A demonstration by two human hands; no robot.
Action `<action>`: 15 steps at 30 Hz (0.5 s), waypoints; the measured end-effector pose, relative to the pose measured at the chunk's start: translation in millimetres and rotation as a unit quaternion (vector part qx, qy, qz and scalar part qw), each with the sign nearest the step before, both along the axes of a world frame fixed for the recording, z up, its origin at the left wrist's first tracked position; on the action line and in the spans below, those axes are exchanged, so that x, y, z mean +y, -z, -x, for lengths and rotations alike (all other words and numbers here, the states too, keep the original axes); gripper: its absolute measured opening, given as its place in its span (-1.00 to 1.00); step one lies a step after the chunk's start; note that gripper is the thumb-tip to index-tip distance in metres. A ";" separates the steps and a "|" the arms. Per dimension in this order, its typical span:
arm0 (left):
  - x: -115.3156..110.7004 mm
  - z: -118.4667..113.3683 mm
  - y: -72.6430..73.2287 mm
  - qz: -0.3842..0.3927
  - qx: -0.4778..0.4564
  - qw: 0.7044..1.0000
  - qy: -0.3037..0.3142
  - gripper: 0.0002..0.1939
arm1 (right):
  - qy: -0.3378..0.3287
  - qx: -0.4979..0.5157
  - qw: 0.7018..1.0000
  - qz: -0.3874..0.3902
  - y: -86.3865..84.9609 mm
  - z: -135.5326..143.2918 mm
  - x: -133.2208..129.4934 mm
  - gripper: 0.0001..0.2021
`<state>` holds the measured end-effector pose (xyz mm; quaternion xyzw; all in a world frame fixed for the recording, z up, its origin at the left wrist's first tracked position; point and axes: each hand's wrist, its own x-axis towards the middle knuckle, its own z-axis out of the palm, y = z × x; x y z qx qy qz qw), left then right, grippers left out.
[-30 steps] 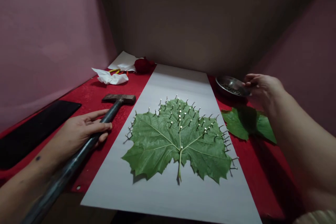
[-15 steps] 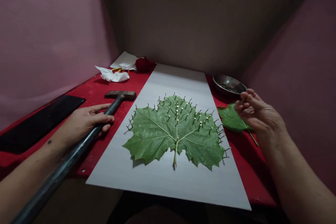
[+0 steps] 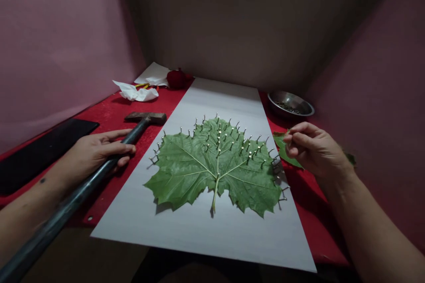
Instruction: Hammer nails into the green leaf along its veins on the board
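My left hand (image 3: 102, 152) is closed around the handle of a hammer (image 3: 79, 199), its metal head resting on the red cloth left of a long white board. On that white board (image 3: 212, 241) lies a big green lobed leaf (image 3: 195, 172). Several thin nails (image 3: 219, 138) stand upright or leaning along its midrib, across its upper right part and around its edges. My right hand (image 3: 312, 148) hovers off the board's right edge with thumb and fingers pinched on a nail, mostly hidden by the fingertips.
Beyond my right hand stands a metal bowl (image 3: 308, 109) containing many nails. A second green leaf (image 3: 287, 154) lies partly under that hand. Left are a flat black slab (image 3: 49, 152), crumpled white tissue (image 3: 137, 93) and a dark red round object (image 3: 175, 79). Walls enclose the red-covered table (image 3: 159, 105).
My right hand has moved left and slightly down, away from the bowl and nearer the large leaf. My left hand keeps its hold on the hammer. The view has shifted slightly.
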<state>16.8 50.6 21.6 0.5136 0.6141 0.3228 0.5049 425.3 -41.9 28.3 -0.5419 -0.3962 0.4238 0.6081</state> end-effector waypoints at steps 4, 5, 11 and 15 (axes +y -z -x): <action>0.0 -0.1 -0.4 0.001 -0.002 1.000 -0.010 -0.12 | -0.019 -0.021 1.000 0.003 2.6 4.4 1.0 -0.78; 0.2 0.3 0.3 0.000 -0.009 1.000 -0.008 -0.13 | -0.025 -0.019 1.000 0.002 2.8 5.1 0.9 -0.79; 1.3 0.4 2.5 0.001 -0.014 1.000 -0.005 -0.19 | -0.050 -0.003 0.998 0.027 -0.5 12.2 -3.6 -0.75; 0.4 -3.2 0.6 -0.003 -0.015 1.000 0.000 -0.22 | -0.068 -0.004 0.997 0.031 -2.9 17.8 -6.5 -0.71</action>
